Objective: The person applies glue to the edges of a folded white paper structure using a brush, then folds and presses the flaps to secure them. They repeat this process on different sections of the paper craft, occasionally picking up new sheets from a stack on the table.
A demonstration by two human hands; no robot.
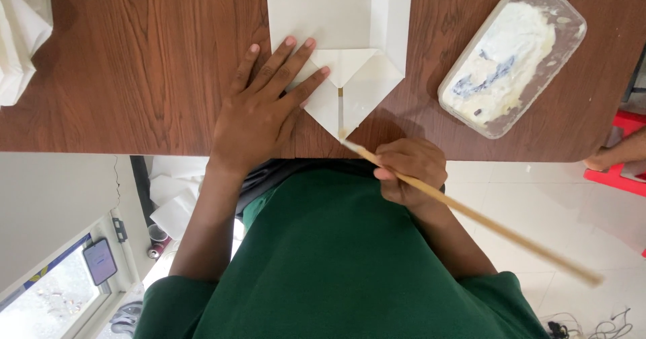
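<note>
Pressing folded paper with flat left hand, right hand gripping stick, paste tub nearby

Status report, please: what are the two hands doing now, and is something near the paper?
Left hand flat on folded white paper. Right hand grips thin wooden stick, tip at the paper's point. Tub of white paste stands apart, right of the paper.

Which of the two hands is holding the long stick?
The right hand grips the thin wooden stick; the left hand lies flat, fingers spread, on the folded white paper.
</note>
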